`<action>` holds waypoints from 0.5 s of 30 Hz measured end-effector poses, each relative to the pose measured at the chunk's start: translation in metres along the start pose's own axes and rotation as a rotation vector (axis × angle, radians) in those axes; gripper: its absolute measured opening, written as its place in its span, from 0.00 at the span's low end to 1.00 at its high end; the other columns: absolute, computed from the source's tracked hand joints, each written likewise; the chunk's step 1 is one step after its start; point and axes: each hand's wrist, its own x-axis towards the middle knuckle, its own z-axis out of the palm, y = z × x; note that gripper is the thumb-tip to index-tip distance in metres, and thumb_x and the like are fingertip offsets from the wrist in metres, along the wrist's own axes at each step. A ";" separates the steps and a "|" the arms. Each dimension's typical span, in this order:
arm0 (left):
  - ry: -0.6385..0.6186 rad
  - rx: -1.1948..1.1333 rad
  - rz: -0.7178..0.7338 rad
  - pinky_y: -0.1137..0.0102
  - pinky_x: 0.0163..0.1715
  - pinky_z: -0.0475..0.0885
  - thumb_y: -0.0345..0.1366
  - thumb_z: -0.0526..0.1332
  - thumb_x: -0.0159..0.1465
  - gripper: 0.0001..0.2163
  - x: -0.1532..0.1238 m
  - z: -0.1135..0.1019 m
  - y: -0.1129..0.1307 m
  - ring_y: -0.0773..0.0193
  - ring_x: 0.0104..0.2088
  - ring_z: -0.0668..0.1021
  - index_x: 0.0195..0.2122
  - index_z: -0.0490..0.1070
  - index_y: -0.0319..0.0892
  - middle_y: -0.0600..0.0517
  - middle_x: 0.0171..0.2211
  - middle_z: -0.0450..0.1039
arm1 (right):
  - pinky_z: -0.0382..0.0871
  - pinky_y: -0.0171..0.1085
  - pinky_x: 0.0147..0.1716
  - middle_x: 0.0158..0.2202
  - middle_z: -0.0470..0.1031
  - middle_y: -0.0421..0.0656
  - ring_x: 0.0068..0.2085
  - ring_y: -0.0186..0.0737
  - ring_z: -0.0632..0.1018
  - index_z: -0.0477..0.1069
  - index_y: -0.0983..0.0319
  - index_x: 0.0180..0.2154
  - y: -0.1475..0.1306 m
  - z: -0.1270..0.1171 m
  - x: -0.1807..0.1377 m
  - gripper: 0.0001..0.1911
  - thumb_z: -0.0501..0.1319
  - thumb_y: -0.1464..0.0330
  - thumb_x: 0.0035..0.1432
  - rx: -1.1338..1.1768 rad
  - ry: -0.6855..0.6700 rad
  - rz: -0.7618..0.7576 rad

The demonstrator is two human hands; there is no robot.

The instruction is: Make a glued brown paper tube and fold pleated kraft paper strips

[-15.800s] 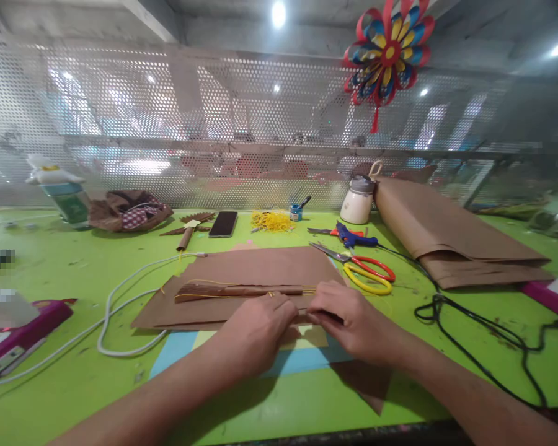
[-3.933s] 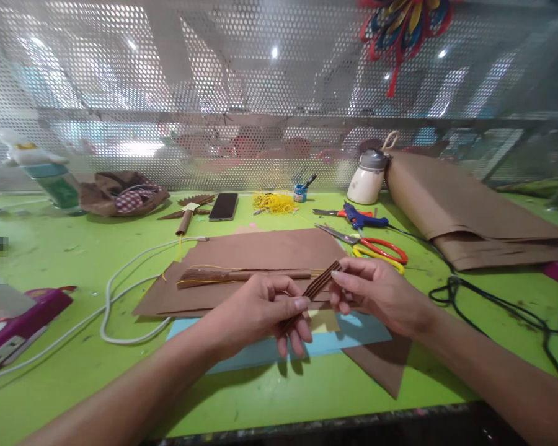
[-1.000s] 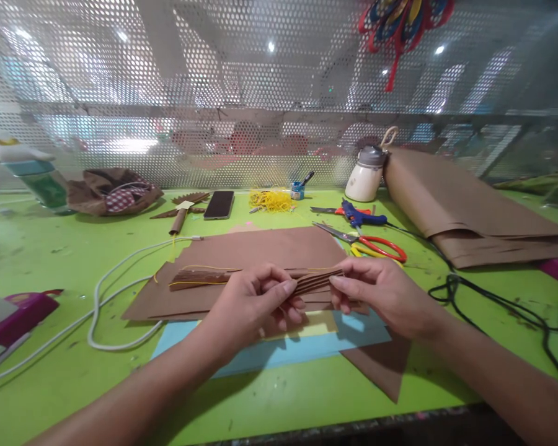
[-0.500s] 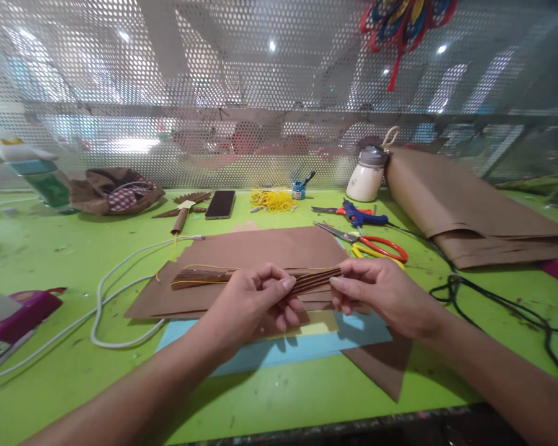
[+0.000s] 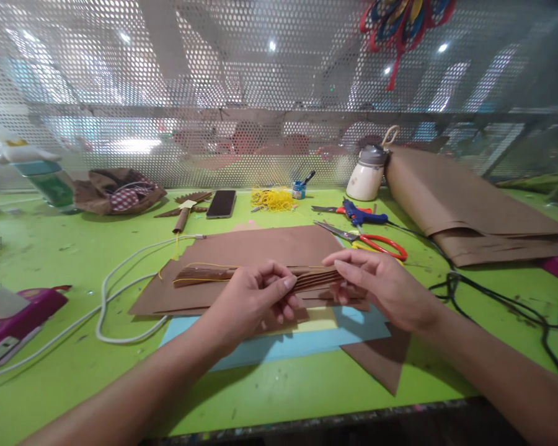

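My left hand (image 5: 255,297) and my right hand (image 5: 376,285) pinch the two ends of a pleated strip of brown paper (image 5: 314,280), held just above the green table (image 5: 74,260). Both hands are closed on it. Behind the strip lies a second folded brown bundle tied with yellow thread (image 5: 204,275) on a flat brown paper sheet (image 5: 260,248). Under the hands lie a blue sheet (image 5: 283,344), a yellow sheet (image 5: 314,319) and a brown scrap (image 5: 376,362).
Red and yellow scissors (image 5: 376,244), a blue glue gun (image 5: 360,217) with black cord (image 5: 493,297), a white jar (image 5: 365,176), folded brown paper (image 5: 460,210), yellow thread (image 5: 272,199), a phone (image 5: 222,203), a white cable (image 5: 116,291), a pink object (image 5: 13,316). Perforated metal screen (image 5: 214,93) behind.
My right hand has shifted slightly left and up along the pleated strip, closing its fingers over the end. My left hand keeps its pinch.
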 end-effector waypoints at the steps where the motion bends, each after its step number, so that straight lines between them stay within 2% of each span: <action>1: -0.016 0.010 0.007 0.78 0.20 0.64 0.46 0.65 0.56 0.16 0.002 -0.001 -0.002 0.72 0.21 0.72 0.32 0.64 0.40 0.54 0.23 0.73 | 0.68 0.31 0.28 0.27 0.74 0.39 0.27 0.30 0.73 0.71 0.62 0.43 0.000 0.000 0.000 0.14 0.62 0.61 0.58 0.001 0.011 0.004; 5: -0.072 0.090 0.047 0.77 0.19 0.63 0.46 0.63 0.58 0.14 0.006 -0.002 -0.010 0.71 0.19 0.71 0.34 0.65 0.40 0.56 0.21 0.71 | 0.66 0.30 0.25 0.26 0.74 0.39 0.26 0.30 0.73 0.73 0.63 0.40 -0.003 0.003 0.000 0.13 0.65 0.63 0.54 -0.136 0.027 0.011; 8: -0.051 0.298 0.108 0.76 0.18 0.62 0.47 0.59 0.61 0.14 0.005 -0.004 -0.006 0.71 0.19 0.70 0.34 0.68 0.39 0.56 0.20 0.69 | 0.65 0.31 0.24 0.23 0.72 0.39 0.25 0.31 0.72 0.74 0.64 0.36 -0.003 0.002 0.001 0.12 0.65 0.62 0.54 -0.243 0.035 0.010; 10: 0.086 0.517 0.253 0.76 0.21 0.64 0.48 0.58 0.62 0.16 0.004 -0.008 0.002 0.69 0.21 0.71 0.31 0.71 0.38 0.54 0.21 0.70 | 0.66 0.32 0.24 0.23 0.72 0.39 0.24 0.31 0.71 0.74 0.64 0.34 -0.004 -0.003 0.003 0.13 0.64 0.60 0.54 -0.282 0.062 -0.014; 12: 0.289 0.651 0.409 0.75 0.25 0.66 0.47 0.58 0.61 0.15 0.004 -0.016 0.013 0.68 0.24 0.73 0.31 0.71 0.38 0.53 0.23 0.72 | 0.67 0.33 0.26 0.22 0.72 0.39 0.24 0.32 0.72 0.75 0.63 0.33 -0.005 -0.013 0.005 0.12 0.65 0.60 0.54 -0.321 0.119 -0.087; 15: 0.414 0.729 0.497 0.74 0.26 0.67 0.45 0.57 0.62 0.14 0.005 -0.030 0.025 0.68 0.23 0.73 0.33 0.71 0.39 0.52 0.23 0.74 | 0.67 0.35 0.29 0.23 0.73 0.39 0.25 0.33 0.72 0.76 0.62 0.32 -0.008 -0.030 0.009 0.11 0.66 0.61 0.52 -0.317 0.167 -0.180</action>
